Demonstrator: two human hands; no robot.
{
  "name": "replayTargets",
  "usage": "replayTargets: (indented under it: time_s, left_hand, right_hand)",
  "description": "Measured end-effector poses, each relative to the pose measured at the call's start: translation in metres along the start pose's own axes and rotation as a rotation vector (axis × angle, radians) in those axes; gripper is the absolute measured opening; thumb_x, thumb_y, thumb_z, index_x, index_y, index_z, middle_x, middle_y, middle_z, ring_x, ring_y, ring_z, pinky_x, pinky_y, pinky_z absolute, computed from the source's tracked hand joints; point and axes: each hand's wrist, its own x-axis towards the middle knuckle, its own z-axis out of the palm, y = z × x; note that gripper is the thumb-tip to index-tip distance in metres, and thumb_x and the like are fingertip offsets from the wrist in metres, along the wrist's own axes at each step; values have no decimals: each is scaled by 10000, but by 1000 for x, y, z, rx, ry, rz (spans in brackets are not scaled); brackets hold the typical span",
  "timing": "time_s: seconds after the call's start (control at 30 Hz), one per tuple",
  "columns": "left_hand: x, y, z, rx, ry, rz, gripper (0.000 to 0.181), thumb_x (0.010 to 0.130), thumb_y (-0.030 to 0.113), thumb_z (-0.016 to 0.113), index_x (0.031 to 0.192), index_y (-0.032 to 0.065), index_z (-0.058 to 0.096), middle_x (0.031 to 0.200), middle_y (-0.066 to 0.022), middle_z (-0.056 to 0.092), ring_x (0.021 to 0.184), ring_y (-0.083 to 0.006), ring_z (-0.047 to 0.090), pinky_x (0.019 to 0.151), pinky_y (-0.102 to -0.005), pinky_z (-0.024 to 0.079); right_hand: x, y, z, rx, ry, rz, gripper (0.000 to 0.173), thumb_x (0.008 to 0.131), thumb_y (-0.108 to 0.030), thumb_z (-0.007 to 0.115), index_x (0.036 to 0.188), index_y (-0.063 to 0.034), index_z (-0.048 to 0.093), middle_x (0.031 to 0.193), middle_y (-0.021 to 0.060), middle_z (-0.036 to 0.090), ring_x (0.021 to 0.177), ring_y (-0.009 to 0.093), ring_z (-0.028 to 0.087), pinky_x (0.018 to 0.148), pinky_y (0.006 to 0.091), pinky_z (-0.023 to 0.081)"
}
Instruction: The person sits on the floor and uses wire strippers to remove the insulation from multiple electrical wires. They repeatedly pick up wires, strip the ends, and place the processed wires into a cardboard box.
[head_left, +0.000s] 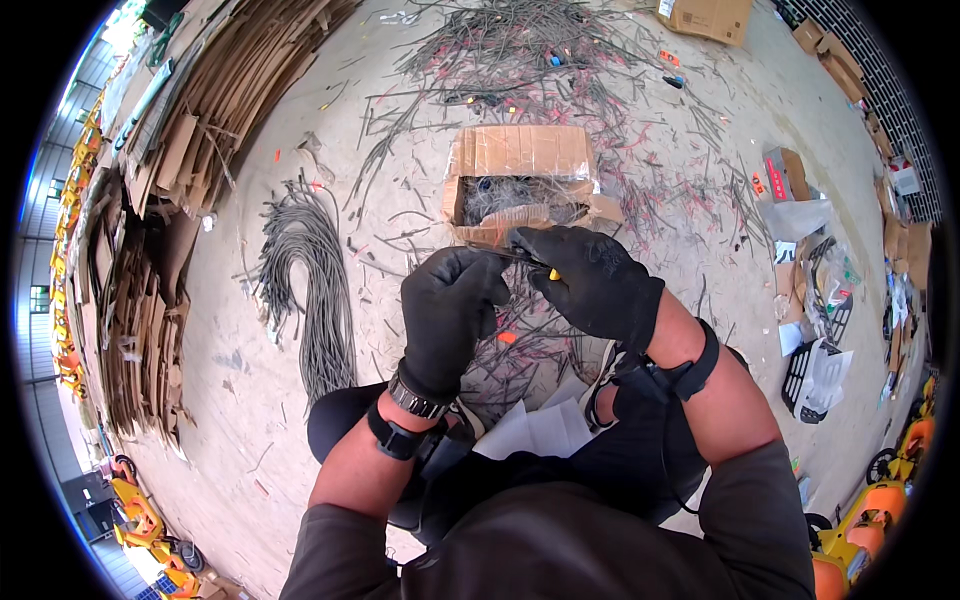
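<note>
Both hands wear black work gloves and meet just below an open cardboard box (525, 150). My left hand (454, 315) pinches a thin dark piece, seemingly a cable, between thumb and fingers. My right hand (592, 281) is closed around a small tool with a yellow part (555, 274); the fingers hide most of it, so its kind cannot be told. Inside the box lies a tangle of thin dark and clear strands (510, 196). Cut cable pieces (495, 375) cover the floor beneath my hands.
A bundle of grey cables (322, 300) lies at left, near stacked flattened cardboard (142, 330). A heap of cable scraps (525, 37) is beyond the box. White sheets (540, 429) lie between my feet. At right are a black plastic crate (806, 382) and packaging.
</note>
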Motion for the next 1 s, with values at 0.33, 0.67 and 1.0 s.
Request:
replayTargets:
  time_s: [0.33,0.67,1.0]
  left_hand:
    - [-9,-12,3,-77,-86,82,215,962,155,568,977,-32,674,737,-68,668,510,-77,539,456,-223,405]
    - [-11,-12,1,-86,-130,145,300,984,274,597,991,-16,674,751,-55,668,513,-68,530,460,-209,403]
    - [-11,-9,2,-84,-127,109,310,985,299,613,987,-4,680,735,-36,658,494,-58,514,450,-202,386]
  right_hand:
    - [2,-12,-9,-391,171,-190,486,832,-145,565,1303,-29,575,1221,169,602,1099,327,577,948,457,451]
    - [5,-18,-14,-372,195,-209,484,787,-79,626,1265,-12,586,1227,185,603,1115,364,580,969,481,464]
    - [6,-19,-15,-336,188,-209,494,753,-50,671,1240,-23,594,1197,179,611,1088,365,594,931,478,485]
